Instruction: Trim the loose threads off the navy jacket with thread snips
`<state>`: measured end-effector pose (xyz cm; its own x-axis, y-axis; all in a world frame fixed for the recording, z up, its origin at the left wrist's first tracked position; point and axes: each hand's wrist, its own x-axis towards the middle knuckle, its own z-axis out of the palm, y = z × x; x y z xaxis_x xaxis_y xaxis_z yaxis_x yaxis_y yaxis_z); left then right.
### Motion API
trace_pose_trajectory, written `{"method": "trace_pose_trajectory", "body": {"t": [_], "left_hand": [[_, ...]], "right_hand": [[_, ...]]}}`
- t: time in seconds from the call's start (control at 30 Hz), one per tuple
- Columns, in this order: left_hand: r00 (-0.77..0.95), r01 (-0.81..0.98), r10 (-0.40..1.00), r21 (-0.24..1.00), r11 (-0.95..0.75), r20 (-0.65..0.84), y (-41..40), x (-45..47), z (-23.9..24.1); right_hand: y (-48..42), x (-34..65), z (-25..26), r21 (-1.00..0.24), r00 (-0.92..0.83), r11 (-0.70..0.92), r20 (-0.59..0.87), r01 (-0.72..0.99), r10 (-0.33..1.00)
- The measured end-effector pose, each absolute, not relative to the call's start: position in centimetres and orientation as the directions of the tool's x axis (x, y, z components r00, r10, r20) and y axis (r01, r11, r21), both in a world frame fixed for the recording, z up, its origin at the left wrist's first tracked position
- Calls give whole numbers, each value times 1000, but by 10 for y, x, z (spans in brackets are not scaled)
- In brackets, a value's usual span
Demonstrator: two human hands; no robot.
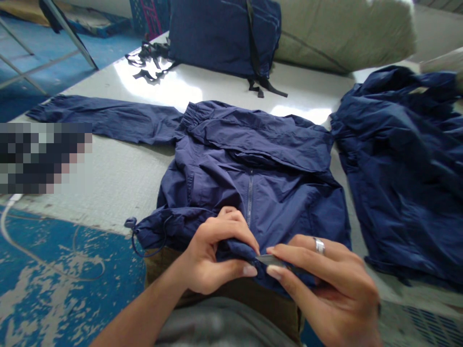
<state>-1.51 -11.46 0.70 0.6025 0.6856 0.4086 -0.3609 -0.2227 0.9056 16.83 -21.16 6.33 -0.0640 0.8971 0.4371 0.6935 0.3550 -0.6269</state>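
Left hand (213,253) pinches the hem (237,249); right hand (336,279) pinches a blade (272,260), tip at the hem. Angle it shallow, clear of the left fingertips (250,271). The jacket (217,180) spreads beyond the grip, zip (250,195) just ahead.

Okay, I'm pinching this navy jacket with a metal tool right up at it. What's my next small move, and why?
Perhaps slide the left hand back slightly on the jacket: its fingertips pinch the fabric right beside the tip of the metal tool that the right hand holds.
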Motion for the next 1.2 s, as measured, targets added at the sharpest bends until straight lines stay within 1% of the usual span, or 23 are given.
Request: {"method": "trace_pose_trajectory", "body": {"t": [0.17,0.93,1.13,1.2], "left_hand": [[597,-374,678,897,-237,428,-115,-15,6],[588,-338,682,898,-281,434,-116,-15,11],[597,-317,674,900,-301,436,-116,-16,13],[597,-307,674,900,-309,435,-117,-16,13]], "right_hand": [[-212,169,64,-632,-66,345,422,694,904],[-214,167,63,-583,-69,357,457,729,887],[-215,169,63,-596,-74,359,448,718,891],[-218,169,63,-590,-59,333,434,735,899]]}}
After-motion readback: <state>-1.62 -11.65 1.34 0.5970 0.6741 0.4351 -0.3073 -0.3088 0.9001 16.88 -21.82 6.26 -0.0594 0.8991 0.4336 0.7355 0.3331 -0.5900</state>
